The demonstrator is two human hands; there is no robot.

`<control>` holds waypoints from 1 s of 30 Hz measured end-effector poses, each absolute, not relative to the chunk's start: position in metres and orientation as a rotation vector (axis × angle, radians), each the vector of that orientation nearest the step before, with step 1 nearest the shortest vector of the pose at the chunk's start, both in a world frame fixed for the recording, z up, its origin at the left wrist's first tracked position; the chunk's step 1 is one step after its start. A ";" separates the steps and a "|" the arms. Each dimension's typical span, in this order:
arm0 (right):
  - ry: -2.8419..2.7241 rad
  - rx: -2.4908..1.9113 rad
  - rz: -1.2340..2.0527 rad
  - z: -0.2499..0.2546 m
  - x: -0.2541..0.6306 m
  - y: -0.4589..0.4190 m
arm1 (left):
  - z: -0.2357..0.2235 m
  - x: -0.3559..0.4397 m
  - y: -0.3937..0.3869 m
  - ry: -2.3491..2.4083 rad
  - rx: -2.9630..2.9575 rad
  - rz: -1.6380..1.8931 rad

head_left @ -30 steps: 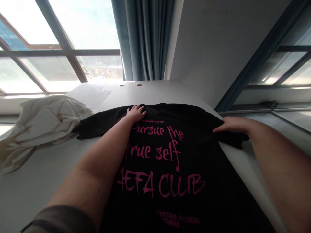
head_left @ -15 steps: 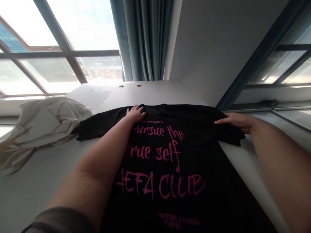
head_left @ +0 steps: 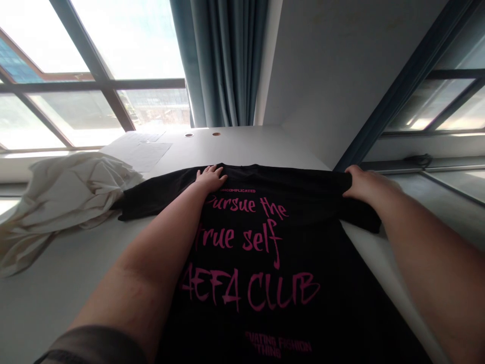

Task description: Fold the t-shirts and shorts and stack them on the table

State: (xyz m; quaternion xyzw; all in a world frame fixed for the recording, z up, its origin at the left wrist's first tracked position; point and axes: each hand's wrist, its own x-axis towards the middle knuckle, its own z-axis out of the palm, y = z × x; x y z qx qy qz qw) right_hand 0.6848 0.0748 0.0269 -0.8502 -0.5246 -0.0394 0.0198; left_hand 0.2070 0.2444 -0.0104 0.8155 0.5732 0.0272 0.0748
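Before you, the shirt (head_left: 295,253) lies on the table (head_left: 76,283), one sleeve (head_left: 151,194) reaching the cloth (head_left: 71,187) on your left. Papers (head_left: 147,155) lie behind and right of the cloth; beyond the table hangs a curtain (head_left: 223,60), right of a window (head_left: 125,40).

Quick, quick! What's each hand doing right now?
Left hand: open, resting flat on the black shirt.
Right hand: closed, holding the shirt's sleeve.

The left arm (head_left: 147,258) stretches forward, slanting inward, its left hand (head_left: 211,178) palm down with fingers spread. The right arm (head_left: 432,247) slants inward too, reaching well out right, its right hand (head_left: 362,184) bent in a pinch.
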 end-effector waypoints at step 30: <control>-1.739 -2.302 -0.074 -0.023 0.659 0.080 | -0.010 0.207 0.243 1.722 2.419 0.055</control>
